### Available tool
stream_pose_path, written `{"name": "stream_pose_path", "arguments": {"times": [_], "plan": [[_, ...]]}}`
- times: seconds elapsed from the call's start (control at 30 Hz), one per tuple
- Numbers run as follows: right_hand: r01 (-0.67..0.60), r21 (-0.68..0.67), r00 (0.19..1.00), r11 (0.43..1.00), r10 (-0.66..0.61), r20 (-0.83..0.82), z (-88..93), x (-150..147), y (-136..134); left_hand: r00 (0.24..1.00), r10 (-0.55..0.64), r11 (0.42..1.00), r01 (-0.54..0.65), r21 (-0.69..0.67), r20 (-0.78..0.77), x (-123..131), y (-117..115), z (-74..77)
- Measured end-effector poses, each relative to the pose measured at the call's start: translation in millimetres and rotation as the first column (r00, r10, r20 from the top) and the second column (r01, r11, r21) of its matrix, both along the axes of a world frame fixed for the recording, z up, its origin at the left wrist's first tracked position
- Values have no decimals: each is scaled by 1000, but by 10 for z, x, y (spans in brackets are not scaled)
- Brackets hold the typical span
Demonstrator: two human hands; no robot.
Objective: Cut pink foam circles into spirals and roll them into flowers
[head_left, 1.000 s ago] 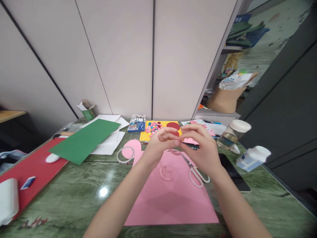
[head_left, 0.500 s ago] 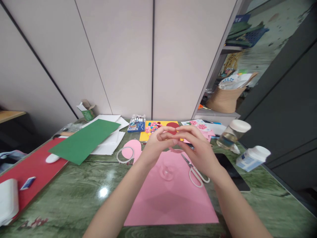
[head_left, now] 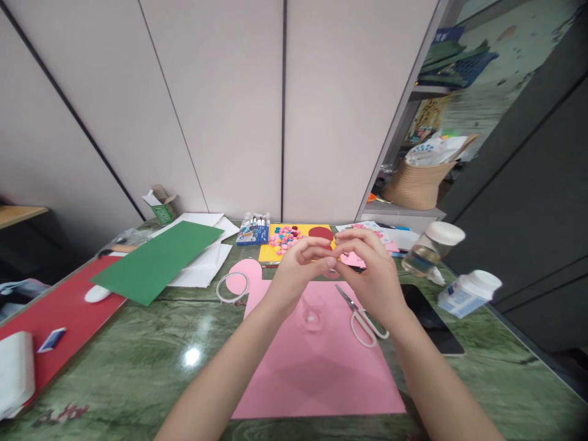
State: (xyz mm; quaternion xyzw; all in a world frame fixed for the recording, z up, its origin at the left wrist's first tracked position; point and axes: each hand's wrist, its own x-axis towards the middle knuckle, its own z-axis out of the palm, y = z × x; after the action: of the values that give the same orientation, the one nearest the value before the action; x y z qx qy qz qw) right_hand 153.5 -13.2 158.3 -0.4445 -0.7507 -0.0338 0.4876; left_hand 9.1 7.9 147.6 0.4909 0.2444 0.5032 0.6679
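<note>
My left hand (head_left: 296,269) and my right hand (head_left: 370,269) meet fingertip to fingertip above a pink paper sheet (head_left: 316,361) on the green marble table (head_left: 138,361). Both hands pinch a small pink paper piece (head_left: 331,274), mostly hidden by the fingers. White-handled scissors (head_left: 362,318) lie on the pink sheet just under my right hand. A clear tape roll (head_left: 311,318) rests on the sheet below my left hand.
A green sheet (head_left: 158,260) lies over white papers at left, beside a red sheet (head_left: 55,318). A yellow sheet with pompoms (head_left: 287,239) and a marker box (head_left: 253,231) sit behind. Two bottles (head_left: 429,250) (head_left: 466,293) and a black phone (head_left: 429,318) lie right.
Both hands have stayed together, shifting slightly; the fingers have reworked their pinch on the small pink piece. Nothing else on the table has moved.
</note>
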Motion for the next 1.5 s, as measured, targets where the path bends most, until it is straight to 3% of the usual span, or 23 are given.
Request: {"name": "stream_pose_path", "arguments": {"times": [0.17,0.4,0.73,0.9,1.17,1.5], "plan": [[-12,-37,1000,999,12,-9,9,-17,-9,999,-36,999,36,11,-11,5,-34,16],[-40,-37,999,999,39,-15,39,-17,-34,1000,21,1000,-21,-8,2,1,-13,-10],[-162,-52,987,985,163,5,63,22,-48,1000,-11,1000,11,7,-29,-40,23,-1],[-216,-108,974,970,222,49,25,13,-29,997,38,998,-36,43,-64,-49,3,17],[-89,8,996,996,89,-17,-12,-21,3,999,29,999,-27,39,-44,-33,2,17],[-15,7,1000,1000,15,-21,12,-7,-20,997,-63,997,65,44,-43,-21,-17,20]]}}
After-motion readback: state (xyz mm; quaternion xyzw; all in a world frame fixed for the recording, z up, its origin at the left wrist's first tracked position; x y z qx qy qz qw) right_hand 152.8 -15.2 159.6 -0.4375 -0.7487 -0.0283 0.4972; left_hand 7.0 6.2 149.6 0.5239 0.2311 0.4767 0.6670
